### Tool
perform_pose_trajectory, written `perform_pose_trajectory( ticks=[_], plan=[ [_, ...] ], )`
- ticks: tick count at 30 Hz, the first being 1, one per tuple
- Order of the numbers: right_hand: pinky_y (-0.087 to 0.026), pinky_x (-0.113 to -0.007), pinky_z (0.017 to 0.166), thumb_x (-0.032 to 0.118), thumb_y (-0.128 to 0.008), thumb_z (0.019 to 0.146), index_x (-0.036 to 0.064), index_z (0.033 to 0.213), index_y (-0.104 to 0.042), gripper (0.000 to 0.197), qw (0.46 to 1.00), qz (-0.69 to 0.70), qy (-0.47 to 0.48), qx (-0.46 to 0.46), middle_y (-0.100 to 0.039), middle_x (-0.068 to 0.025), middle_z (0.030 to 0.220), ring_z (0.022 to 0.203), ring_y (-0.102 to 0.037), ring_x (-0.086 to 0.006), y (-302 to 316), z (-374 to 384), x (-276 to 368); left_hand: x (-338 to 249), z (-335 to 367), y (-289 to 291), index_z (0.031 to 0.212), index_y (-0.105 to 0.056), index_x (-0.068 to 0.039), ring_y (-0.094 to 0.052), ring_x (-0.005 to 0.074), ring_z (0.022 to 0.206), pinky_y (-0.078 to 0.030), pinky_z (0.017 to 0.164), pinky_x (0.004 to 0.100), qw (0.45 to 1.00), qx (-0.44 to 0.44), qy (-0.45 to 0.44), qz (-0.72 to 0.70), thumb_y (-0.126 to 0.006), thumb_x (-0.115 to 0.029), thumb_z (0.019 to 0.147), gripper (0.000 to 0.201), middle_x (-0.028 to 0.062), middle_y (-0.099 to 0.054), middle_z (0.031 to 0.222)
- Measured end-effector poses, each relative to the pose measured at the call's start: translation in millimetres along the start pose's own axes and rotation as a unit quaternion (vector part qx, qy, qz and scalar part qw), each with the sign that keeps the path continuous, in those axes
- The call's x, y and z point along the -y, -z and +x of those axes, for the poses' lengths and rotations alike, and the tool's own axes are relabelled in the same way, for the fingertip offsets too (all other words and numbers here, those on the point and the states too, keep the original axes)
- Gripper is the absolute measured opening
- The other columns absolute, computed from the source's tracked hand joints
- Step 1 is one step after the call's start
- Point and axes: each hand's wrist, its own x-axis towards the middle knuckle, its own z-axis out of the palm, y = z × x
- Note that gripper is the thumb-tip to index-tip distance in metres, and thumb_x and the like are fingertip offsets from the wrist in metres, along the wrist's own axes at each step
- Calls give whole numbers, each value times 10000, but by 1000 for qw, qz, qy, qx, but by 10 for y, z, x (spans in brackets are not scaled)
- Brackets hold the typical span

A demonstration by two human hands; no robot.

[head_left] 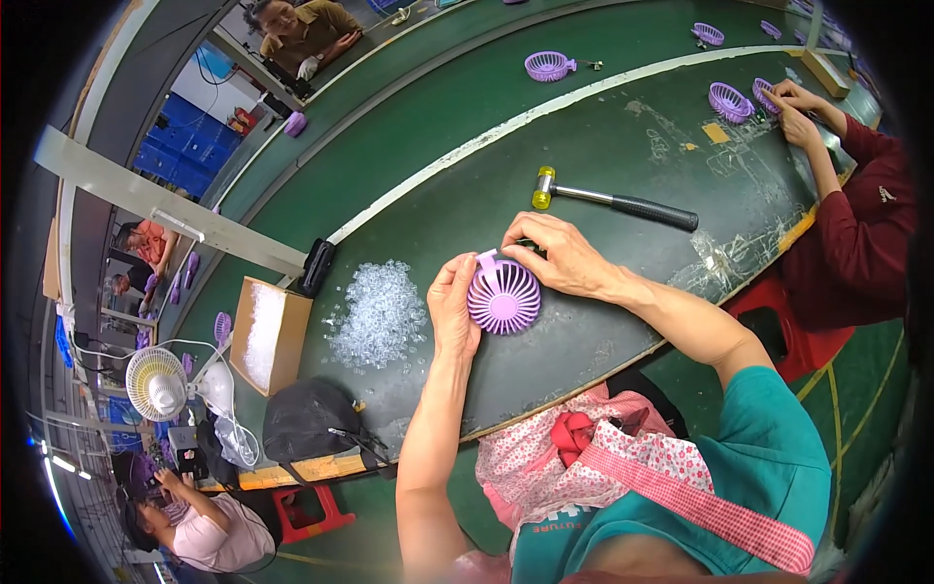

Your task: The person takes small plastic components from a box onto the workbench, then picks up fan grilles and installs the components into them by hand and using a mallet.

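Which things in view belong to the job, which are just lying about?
Likely the job:
round purple slatted plastic housing, left hand holding, right hand at its tab
heaped small clear plastic pieces
yellow-headed mallet with black handle

Probably just lying about:
black fabric bag
white round-caged electric fan

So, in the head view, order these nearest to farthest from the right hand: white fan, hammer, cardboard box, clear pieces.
1. Hammer: just beyond the right hand.
2. Clear pieces: heaped to the left.
3. Cardboard box: left of the pieces.
4. White fan: left of the box.
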Motion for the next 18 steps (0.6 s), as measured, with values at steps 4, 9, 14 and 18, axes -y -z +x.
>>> perform_pose_trajectory(
  ticks=[4, 9, 14, 18],
  plan=[
    [-502, -382, 787, 108, -633, 930, -21, 964, -593, 139, 1000, 10, -14, 7, -641, -137, 940, 886, -644, -284, -34, 41, -12, 6, 14, -10, 1043, -664, -12, -648, 88, 823, -535, 751, 216, 1000, -6, -15, 8, -684, -97, 932, 142, 44, -695, 963],
    [-525, -321, 805, 157, -665, 928, -16, 1040, -639, 208, 988, 120, -85, 41, -672, -116, 962, 905, -656, -189, 91, 55, -8, 20, 50, -116, 1050, -647, -22, -643, 106, 896, -530, 810, 241, 998, 4, -18, 52, -671, -159, 952, 170, 43, -678, 1011],
    [-517, -299, 781, 204, -667, 936, -10, 985, -672, 219, 979, 163, -121, 34, -687, -96, 896, 859, -637, -140, 25, 132, -46, -40, 7, -146, 1153, -610, 28, -597, 138, 1022, -484, 902, 278, 982, -55, -100, 152, -599, -161, 996, 246, 82, -638, 1103],
    [-496, -264, 753, 162, -637, 964, 1, 1049, -629, 181, 928, 250, -164, -224, -646, -22, 917, 838, -569, -74, 120, 313, -173, 15, -39, -163, 1262, -553, -17, -579, 162, 1073, -439, 879, 284, 946, -73, -160, 272, -495, -257, 1045, 329, 95, -608, 1247]
  ],
)
